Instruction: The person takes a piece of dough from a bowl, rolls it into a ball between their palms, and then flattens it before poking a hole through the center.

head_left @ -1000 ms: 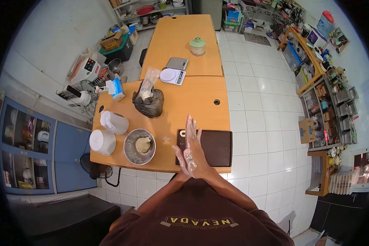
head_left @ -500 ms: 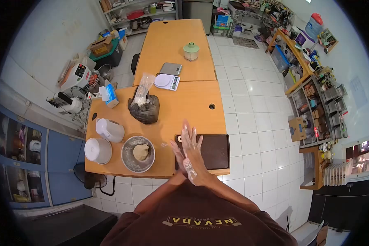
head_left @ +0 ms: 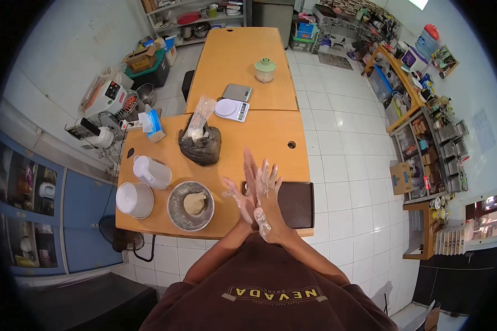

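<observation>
My left hand (head_left: 243, 202) and my right hand (head_left: 271, 208) are raised over the front of the table, palms facing and close together. Both have outstretched fingers with white flour or dough smears on them. Whether anything lies between the palms is hidden. Behind and right of the hands is a dark brown rectangular tray (head_left: 297, 206), partly covered by them. To the left, a metal bowl (head_left: 173, 214) dusted with flour holds a pale lump of dough (head_left: 194, 203).
Left of the bowl stand a white pitcher (head_left: 153, 172) and a white tub (head_left: 135, 200). Farther back are a black plastic bag (head_left: 200, 150), a white kitchen scale (head_left: 232, 109), a grey scale (head_left: 238, 92) and a green-lidded jar (head_left: 264, 71) on the wooden table (head_left: 259, 129).
The hands shift against each other, with the left fingers now more spread. A small pale ring seen earlier at the tray's left corner is now hidden. The view has shifted slightly.
</observation>
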{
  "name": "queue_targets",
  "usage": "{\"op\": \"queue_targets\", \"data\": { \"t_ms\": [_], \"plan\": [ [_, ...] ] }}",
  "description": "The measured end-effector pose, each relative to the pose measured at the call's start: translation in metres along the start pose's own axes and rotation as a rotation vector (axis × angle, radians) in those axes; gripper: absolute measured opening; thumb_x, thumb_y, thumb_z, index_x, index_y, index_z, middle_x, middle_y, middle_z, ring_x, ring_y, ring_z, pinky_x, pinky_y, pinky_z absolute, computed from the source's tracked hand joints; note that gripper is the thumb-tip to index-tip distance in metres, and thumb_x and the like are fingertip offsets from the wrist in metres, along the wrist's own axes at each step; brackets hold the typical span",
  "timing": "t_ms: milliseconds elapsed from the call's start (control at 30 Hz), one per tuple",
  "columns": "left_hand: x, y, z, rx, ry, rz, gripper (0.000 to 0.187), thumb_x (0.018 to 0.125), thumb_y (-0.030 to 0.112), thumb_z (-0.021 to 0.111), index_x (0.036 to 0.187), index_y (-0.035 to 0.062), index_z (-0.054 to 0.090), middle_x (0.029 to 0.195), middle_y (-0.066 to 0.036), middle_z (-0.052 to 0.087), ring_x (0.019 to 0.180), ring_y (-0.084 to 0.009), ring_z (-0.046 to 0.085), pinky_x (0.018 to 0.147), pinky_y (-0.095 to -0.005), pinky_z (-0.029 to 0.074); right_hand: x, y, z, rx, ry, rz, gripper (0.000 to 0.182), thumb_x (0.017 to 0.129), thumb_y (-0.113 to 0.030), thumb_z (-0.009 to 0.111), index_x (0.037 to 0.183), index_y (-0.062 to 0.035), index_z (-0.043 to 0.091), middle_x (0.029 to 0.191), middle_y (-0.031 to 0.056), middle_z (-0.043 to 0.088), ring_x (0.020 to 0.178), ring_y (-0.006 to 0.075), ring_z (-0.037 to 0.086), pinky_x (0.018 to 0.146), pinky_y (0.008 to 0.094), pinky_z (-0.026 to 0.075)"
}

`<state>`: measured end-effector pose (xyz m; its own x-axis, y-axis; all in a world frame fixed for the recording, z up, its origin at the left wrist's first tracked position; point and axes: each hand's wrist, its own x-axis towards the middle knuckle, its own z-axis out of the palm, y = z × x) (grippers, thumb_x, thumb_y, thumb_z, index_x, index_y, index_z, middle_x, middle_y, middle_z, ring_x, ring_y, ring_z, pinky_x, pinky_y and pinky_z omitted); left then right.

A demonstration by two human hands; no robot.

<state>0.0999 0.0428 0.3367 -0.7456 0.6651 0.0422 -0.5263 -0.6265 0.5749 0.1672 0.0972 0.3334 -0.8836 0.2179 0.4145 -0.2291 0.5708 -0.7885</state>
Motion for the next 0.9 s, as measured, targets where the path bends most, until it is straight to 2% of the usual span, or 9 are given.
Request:
{"op": "queue_targets", "data": {
  "t_ms": [100, 200, 233, 333, 433, 533, 633, 833, 900],
  "plan": [
    [-0.005, -0.020, 0.005, 0.163, -0.167, 0.231, 0.112, 0.088, 0.093, 0.010, 0.168, 0.0152, -0.008, 0.176, -0.003, -0.009, 0.161, -0.0303, 0.002, 0.127, -0.0561, 0.010, 0.016, 0.002, -0.008, -0.038, -0.083, 0.028, 0.096, 0.103, -0.071, 0.017, 0.166, -0.0019, -0.002, 0.173, 0.0226, -0.012, 0.157, 0.0448, -0.019, 0.118, 0.0659, -0.016],
    [-0.024, -0.001, 0.014, 0.328, -0.120, 0.175, 0.115, 0.087, 0.093, 0.009, 0.167, 0.0125, -0.009, 0.176, -0.006, -0.009, 0.161, -0.0303, -0.003, 0.128, -0.0544, 0.005, 0.028, 0.002, -0.014, 0.033, 0.010, 0.022, 0.098, 0.103, -0.073, 0.019, 0.165, -0.0005, -0.004, 0.172, 0.0227, -0.014, 0.157, 0.0444, -0.019, 0.118, 0.0655, -0.016],
    [-0.021, 0.004, 0.017, 0.344, -0.105, 0.241, 0.115, 0.087, 0.094, 0.007, 0.167, 0.0126, -0.010, 0.176, -0.007, -0.010, 0.161, -0.0308, -0.007, 0.128, -0.0544, 0.002, 0.028, -0.001, -0.011, 0.050, 0.040, 0.023, 0.092, 0.106, -0.064, 0.023, 0.165, 0.0022, 0.001, 0.172, 0.0270, -0.010, 0.157, 0.0512, -0.012, 0.119, 0.0686, -0.010],
    [0.001, 0.018, 0.007, 0.339, -0.101, 0.326, 0.115, 0.086, 0.094, 0.006, 0.167, 0.0124, -0.010, 0.175, -0.007, -0.011, 0.161, -0.0308, -0.006, 0.128, -0.0551, 0.004, 0.032, -0.007, 0.000, 0.162, 0.046, -0.013, 0.093, 0.106, -0.065, 0.023, 0.165, 0.0017, -0.002, 0.172, 0.0265, -0.011, 0.156, 0.0513, -0.013, 0.121, 0.0657, -0.009],
    [0.004, 0.018, 0.008, 0.207, -0.078, 0.227, 0.115, 0.086, 0.094, 0.004, 0.167, 0.0130, -0.010, 0.175, -0.007, -0.012, 0.161, -0.0313, -0.006, 0.128, -0.0557, 0.007, 0.033, -0.013, -0.001, 0.105, -0.009, -0.014, 0.093, 0.106, -0.064, 0.024, 0.165, 0.0020, -0.004, 0.172, 0.0264, -0.012, 0.156, 0.0513, -0.014, 0.122, 0.0633, -0.009],
    [0.000, 0.007, 0.001, 0.259, -0.233, 0.242, 0.113, 0.086, 0.095, 0.011, 0.168, 0.0190, -0.007, 0.176, 0.002, -0.009, 0.162, -0.0261, -0.004, 0.128, -0.0558, 0.008, 0.033, -0.003, -0.005, 0.063, -0.058, 0.005, 0.095, 0.105, -0.068, 0.020, 0.164, 0.0007, -0.010, 0.172, 0.0208, -0.018, 0.157, 0.0444, -0.021, 0.121, 0.0604, -0.015],
    [-0.006, 0.010, 0.002, 0.321, -0.167, 0.223, 0.117, 0.083, 0.096, 0.006, 0.167, 0.0159, -0.011, 0.175, -0.003, -0.013, 0.162, -0.0324, -0.001, 0.126, -0.0585, 0.011, 0.031, -0.003, -0.005, 0.101, 0.018, 0.072, 0.092, 0.107, -0.062, 0.026, 0.164, 0.0032, -0.008, 0.171, 0.0266, -0.012, 0.156, 0.0510, -0.015, 0.120, 0.0669, -0.011],
    [0.002, 0.011, 0.001, 0.082, -0.123, 0.068, 0.113, 0.084, 0.096, 0.007, 0.167, 0.0228, -0.012, 0.175, -0.001, -0.014, 0.162, -0.0299, -0.004, 0.125, -0.0611, 0.012, 0.018, -0.009, 0.002, -0.002, -0.024, 0.080, 0.091, 0.107, -0.061, 0.025, 0.164, 0.0026, -0.008, 0.171, 0.0270, -0.013, 0.157, 0.0501, -0.015, 0.117, 0.0693, -0.014],
    [0.000, 0.009, -0.002, 0.169, -0.154, 0.084, 0.112, 0.084, 0.096, 0.007, 0.167, 0.0240, -0.012, 0.175, 0.000, -0.013, 0.162, -0.0295, -0.004, 0.125, -0.0613, 0.012, 0.023, -0.008, -0.003, -0.003, -0.026, 0.089, 0.094, 0.106, -0.065, 0.022, 0.164, 0.0012, -0.010, 0.172, 0.0243, -0.015, 0.157, 0.0446, -0.018, 0.118, 0.0656, -0.015]
  ]
}}
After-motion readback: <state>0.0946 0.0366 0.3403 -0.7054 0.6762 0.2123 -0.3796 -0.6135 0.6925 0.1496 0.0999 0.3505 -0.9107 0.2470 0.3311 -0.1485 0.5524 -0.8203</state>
